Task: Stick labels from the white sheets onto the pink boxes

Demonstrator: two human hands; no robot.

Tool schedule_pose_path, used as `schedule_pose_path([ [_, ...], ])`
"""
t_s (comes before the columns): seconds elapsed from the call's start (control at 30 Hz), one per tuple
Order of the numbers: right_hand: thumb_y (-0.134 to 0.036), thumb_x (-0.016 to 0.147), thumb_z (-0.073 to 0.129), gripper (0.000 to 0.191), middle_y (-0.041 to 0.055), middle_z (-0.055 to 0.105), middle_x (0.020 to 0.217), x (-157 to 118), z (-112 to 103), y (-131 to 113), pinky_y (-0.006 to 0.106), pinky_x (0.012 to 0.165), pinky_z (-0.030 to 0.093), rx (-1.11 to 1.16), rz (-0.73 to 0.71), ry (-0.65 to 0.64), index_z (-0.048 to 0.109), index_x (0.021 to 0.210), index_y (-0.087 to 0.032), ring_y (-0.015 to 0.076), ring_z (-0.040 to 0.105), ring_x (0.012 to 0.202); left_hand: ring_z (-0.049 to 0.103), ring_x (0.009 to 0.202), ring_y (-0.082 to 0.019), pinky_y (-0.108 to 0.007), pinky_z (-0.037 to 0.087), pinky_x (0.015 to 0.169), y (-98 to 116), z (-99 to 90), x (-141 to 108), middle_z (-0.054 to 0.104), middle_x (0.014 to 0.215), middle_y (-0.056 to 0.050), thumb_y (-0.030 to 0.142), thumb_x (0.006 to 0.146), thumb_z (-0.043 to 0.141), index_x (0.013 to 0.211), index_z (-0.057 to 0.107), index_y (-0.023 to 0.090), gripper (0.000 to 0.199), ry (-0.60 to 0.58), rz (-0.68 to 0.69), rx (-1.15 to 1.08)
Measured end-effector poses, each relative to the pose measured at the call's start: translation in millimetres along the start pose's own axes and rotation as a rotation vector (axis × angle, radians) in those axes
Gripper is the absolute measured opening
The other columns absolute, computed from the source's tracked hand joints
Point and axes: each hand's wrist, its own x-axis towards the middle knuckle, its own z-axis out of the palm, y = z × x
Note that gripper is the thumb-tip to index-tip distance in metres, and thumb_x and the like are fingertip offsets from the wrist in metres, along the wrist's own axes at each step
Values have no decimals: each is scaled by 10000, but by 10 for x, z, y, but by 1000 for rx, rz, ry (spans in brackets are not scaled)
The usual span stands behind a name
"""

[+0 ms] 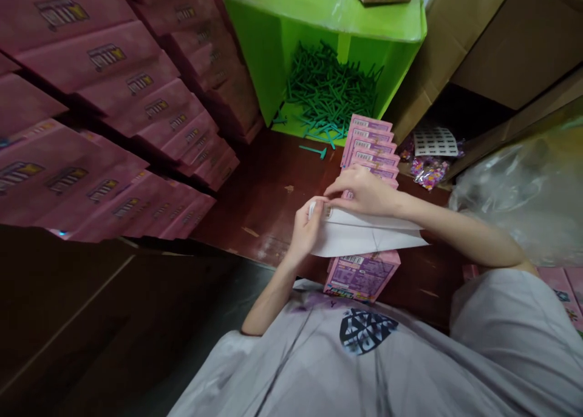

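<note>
My left hand (306, 226) is closed on the curled left end of a white paper sheet (359, 238), thumb on top. A small brownish mark shows on the sheet near the fingers. My right hand (364, 189) reaches in from the right, with thumb and fingertips pinched together beside my left thumb at the sheet's upper edge. What lies between those fingertips is too small to tell. Under the sheet, close to my body, stands a pink and purple box (362, 275) with a barcode. Just beyond my hands runs a row of similar pink boxes (371, 144), partly hidden by my right hand.
A bright green bin (266, 59) holds many green T-shaped plastic sticks (332, 89); one stick (314, 150) lies on the brown table (255, 192). Stacked pink cartons (150, 107) rise at left. At right are a printed label sheet (435, 142), cardboard (437, 59) and clear plastic (505, 192).
</note>
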Motion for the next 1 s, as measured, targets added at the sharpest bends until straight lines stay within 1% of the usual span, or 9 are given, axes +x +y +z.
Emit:
schedule_pose_path([
  [0.13,-196,889,609,138,42,746,851,-90,150,17,331,785,438,-36,-27,48,744,866,-177,174,663,770,573,816,-178,-255,448,778,10,33,-48,657,821,-34,606,886,507,831,676,186,456,-24,-19,-18],
  [0.3,-198,910,579,135,46,729,903,-161,207,-12,395,876,393,-82,-57,135,697,850,-177,202,650,854,520,709,-149,-237,418,670,-54,48,-40,611,737,-15,634,873,531,780,641,176,480,42,-56,-34],
  [0.4,-203,906,578,116,19,717,843,-90,-58,197,426,921,386,-70,-19,252,674,841,-198,195,631,814,464,644,-132,-229,380,594,-110,15,6,549,668,2,661,849,552,713,587,176,505,138,-72,-36],
  [0.5,-261,842,676,95,39,679,808,37,-536,762,461,940,388,-184,244,419,649,768,-207,229,607,848,442,628,-129,-227,369,567,-135,-39,30,527,649,4,686,830,561,686,570,177,529,193,-64,-1],
  [0.6,-291,794,744,171,58,636,759,139,-898,1395,541,1023,315,-337,503,362,624,731,-187,257,590,882,456,639,-132,-226,388,583,-128,-90,15,545,660,-3,684,841,547,702,580,174,529,194,-49,17],
  [0.7,-234,772,746,144,69,637,770,215,-959,1760,582,1033,280,-438,622,212,622,738,-170,291,592,924,456,641,-134,-224,387,580,-119,-139,-8,543,659,-4,676,843,546,705,580,173,523,223,-60,36],
  [0.8,-185,771,713,76,89,663,822,283,-846,1866,576,993,309,-464,657,137,645,786,-157,324,598,961,460,646,-136,-226,388,582,-122,-191,-13,544,666,-5,678,833,551,715,591,171,522,255,-70,49],
  [0.9,-184,760,722,95,102,683,861,317,-748,1906,567,985,306,-504,674,107,662,823,-144,329,599,968,462,636,-135,-227,389,580,-126,-230,-4,544,659,-4,678,825,561,705,588,174,518,262,-76,43],
  [1.0,-192,718,770,308,114,695,961,307,-738,1973,576,1025,253,-565,675,121,676,1004,-127,332,583,1021,481,642,-140,-228,397,582,-119,-242,4,566,665,-10,665,824,571,710,600,174,505,264,-74,29],
])
